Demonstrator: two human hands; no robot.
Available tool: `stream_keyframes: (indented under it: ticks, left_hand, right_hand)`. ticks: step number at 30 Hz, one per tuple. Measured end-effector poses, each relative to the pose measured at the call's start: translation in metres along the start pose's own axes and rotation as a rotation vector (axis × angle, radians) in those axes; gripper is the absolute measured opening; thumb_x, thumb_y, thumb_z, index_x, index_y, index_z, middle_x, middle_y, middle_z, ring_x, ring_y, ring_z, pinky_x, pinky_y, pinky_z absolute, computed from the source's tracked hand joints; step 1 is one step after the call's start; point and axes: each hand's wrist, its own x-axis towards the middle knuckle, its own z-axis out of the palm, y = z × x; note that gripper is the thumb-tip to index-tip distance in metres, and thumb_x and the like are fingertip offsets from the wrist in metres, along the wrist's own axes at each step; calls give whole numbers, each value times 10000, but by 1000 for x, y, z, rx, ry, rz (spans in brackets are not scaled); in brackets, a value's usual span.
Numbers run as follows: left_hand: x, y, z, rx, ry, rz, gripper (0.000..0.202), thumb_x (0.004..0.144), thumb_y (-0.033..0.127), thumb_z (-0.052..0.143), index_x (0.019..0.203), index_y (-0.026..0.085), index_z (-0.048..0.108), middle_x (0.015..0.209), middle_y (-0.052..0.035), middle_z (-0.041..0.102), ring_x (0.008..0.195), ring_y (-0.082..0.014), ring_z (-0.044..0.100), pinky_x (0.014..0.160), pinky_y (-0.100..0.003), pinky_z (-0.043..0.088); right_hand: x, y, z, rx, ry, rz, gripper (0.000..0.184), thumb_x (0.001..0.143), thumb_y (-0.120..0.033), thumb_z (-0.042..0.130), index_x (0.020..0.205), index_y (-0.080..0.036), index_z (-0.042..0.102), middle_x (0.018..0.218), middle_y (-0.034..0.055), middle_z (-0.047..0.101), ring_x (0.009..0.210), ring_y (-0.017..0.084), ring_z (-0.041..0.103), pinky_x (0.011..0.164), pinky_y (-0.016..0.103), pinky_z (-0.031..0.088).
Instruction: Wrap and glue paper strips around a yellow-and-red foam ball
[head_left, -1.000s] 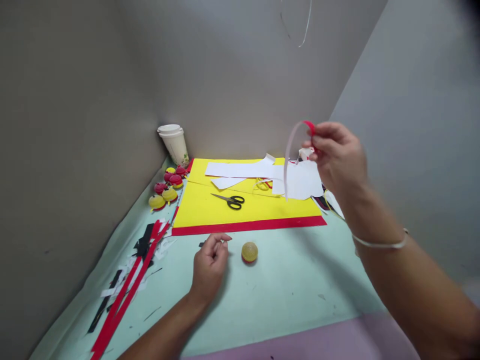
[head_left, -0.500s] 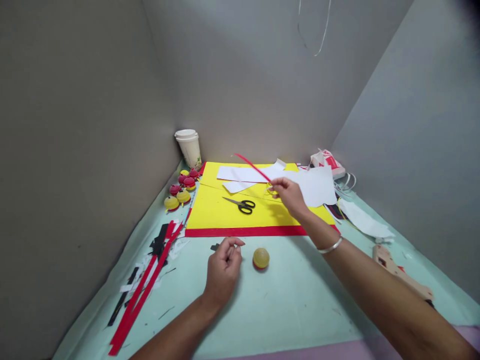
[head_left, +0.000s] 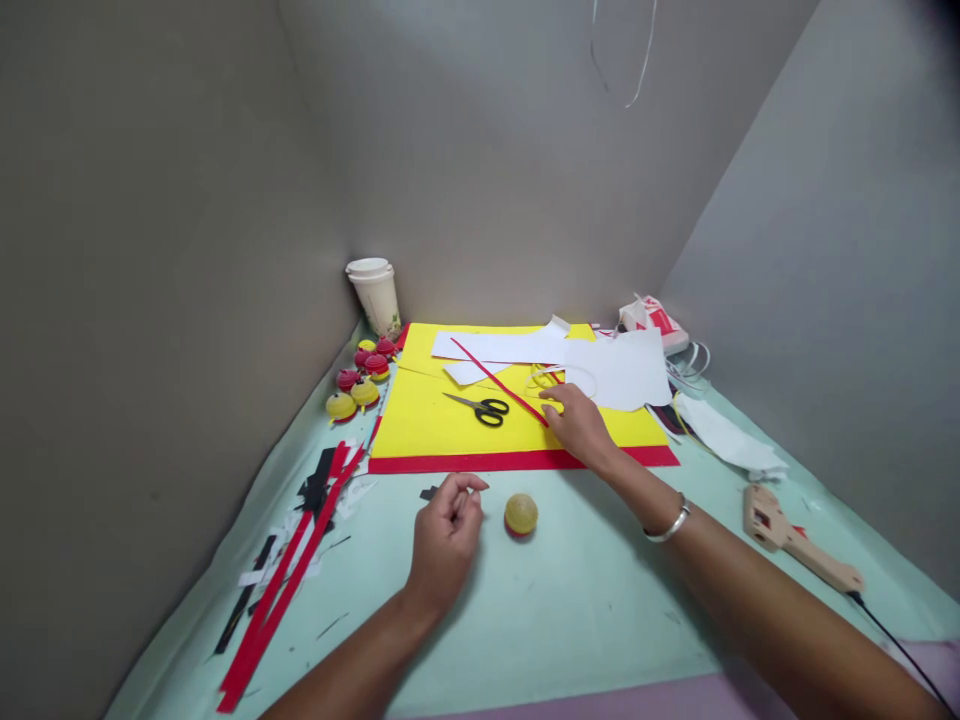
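My left hand (head_left: 448, 535) rests on the green cloth with its fingers curled in and nothing visible in them, just left of a ball with a yellow top and red underside (head_left: 521, 514). Over the yellow sheet (head_left: 420, 420), my right hand (head_left: 577, 425) reaches with thumb and forefinger apart. Beside its fingertips lies a thin red strip (head_left: 495, 378), slanting across the sheet and white paper. Black-handled scissors (head_left: 480, 408) lie left of that strip. A coil of yellow and white string (head_left: 546, 376) sits just beyond the right hand.
Several red and yellow balls (head_left: 365, 393) and a white cup (head_left: 375, 297) stand at the left back. Long red strips (head_left: 289, 590) and black scraps lie at left. White paper pieces (head_left: 615, 370) are at the back; a beige glue gun (head_left: 799, 540) is at right.
My right hand has come down and nearer, laying the red strip on the yellow sheet and letting it go. My left hand and the ball keep their places.
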Motion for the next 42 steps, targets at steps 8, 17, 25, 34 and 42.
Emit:
stream_keyframes:
  ticks: [8,17,25,34,42]
  left_hand:
    - [3,-2,0,9,4,-3,194,855,367,508,892,195,591,545,90,277,495,-115,292,505,-230,279]
    - [4,-3,0,36,14,-13,215,824,398,532,875,204,609,527,87,280,475,-123,298,487,-229,271]
    - [7,-2,0,89,21,-14,251,832,428,535,902,201,616,535,80,303,486,-129,312,494,-233,272]
    - [6,-4,0,84,19,-9,240,823,421,540,895,207,619,524,77,315,481,-133,322,465,-228,255]
    - [6,-4,1,102,12,26,231,841,408,520,889,202,614,527,81,301,477,-128,323,486,-234,278]
  right_hand:
    - [35,37,-22,-161,178,362,595,836,-292,615,1359,-52,465,1329,261,451,1273,384,445,1046,500,378]
    - [69,28,4,-130,54,375,341,950,-334,586,1255,-183,564,1259,96,590,1070,236,610,904,455,519]
    - [79,31,-15,-214,-13,245,297,946,-328,595,1199,-172,604,1228,87,616,1093,237,607,932,466,504]
    - [81,109,-109,-379,82,654,341,940,-333,605,1231,-158,579,1240,103,599,1053,236,620,884,447,532]
    - [91,136,-115,-314,-2,826,339,936,-334,614,1207,-131,590,1199,116,614,1001,221,637,846,409,549]
